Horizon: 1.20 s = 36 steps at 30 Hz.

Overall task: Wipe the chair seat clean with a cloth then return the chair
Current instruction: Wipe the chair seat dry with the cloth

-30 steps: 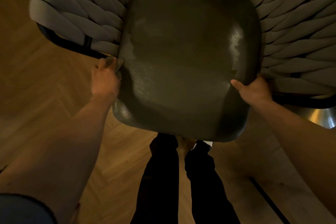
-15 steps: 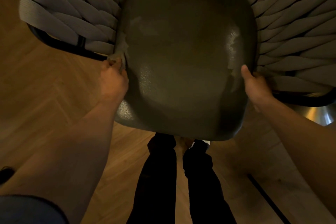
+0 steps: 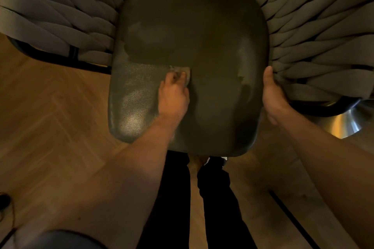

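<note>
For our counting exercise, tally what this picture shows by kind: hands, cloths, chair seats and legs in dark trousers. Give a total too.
Hands: 2, the left hand and the right hand
Cloths: 1, the cloth
Chair seats: 1, the seat
Trouser legs: 2, one leg and the other leg
Total: 6

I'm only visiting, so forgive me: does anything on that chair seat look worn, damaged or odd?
Yes. The seat shows pale, ragged patches near its right edge and at its upper left, like worn coating or residue; I cannot tell which. The left hand presses a cloth mid-seat.
</note>
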{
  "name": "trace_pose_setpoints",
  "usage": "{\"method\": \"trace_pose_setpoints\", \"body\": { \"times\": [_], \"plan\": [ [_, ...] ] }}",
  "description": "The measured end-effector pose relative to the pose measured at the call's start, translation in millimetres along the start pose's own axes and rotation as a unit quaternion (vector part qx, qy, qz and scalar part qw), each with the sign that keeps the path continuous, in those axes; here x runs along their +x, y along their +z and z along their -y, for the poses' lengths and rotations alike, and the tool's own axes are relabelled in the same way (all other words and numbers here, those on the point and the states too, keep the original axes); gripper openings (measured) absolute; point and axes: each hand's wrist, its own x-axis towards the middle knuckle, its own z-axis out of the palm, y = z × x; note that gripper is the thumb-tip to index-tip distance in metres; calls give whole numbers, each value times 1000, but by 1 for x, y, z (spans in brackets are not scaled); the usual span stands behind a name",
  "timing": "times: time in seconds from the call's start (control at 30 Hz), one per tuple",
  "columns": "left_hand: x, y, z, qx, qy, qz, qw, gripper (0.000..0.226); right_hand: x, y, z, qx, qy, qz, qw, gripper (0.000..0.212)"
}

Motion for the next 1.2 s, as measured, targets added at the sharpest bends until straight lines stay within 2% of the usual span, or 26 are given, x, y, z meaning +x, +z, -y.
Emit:
{"method": "trace_pose_setpoints", "body": {
  "times": [0.2, 0.33, 0.43, 0.5, 0.6, 0.7, 0.83, 1.03, 1.2],
  "plan": [
    [-10, 22, -67, 1, 41, 45, 998, 47, 14, -2, -12, 39, 21, 5, 999, 146],
    [-14, 35, -100, 2, 67, 67, 996, 47, 18, -2, -14, 62, 44, 27, 997, 145],
    [-14, 45, -125, 17, 98, 96, 990, 47, 5, -2, -4, 82, 67, 63, 992, 131],
    [-16, 56, -143, 27, 141, 116, 983, 43, 0, -3, 1, 81, 59, 81, 992, 113],
    [-18, 67, -160, 21, 161, 139, 977, 38, 1, -1, -2, 68, 50, 58, 995, 85],
    [-21, 65, -159, 59, 168, 124, 976, 45, 1, -1, -2, 40, 44, 56, 997, 76],
    [-20, 57, -151, 67, 189, 150, 968, 50, -1, -2, 0, -41, 28, 56, 997, 68],
    [-3, 37, -118, 96, 194, 141, 966, 45, 4, 0, 11, -141, -86, -6, 986, 62],
    [11, 14, -68, 138, 139, 106, 975, 56, 8, 5, 29, -160, -121, 12, 980, 62]
  ]
}}
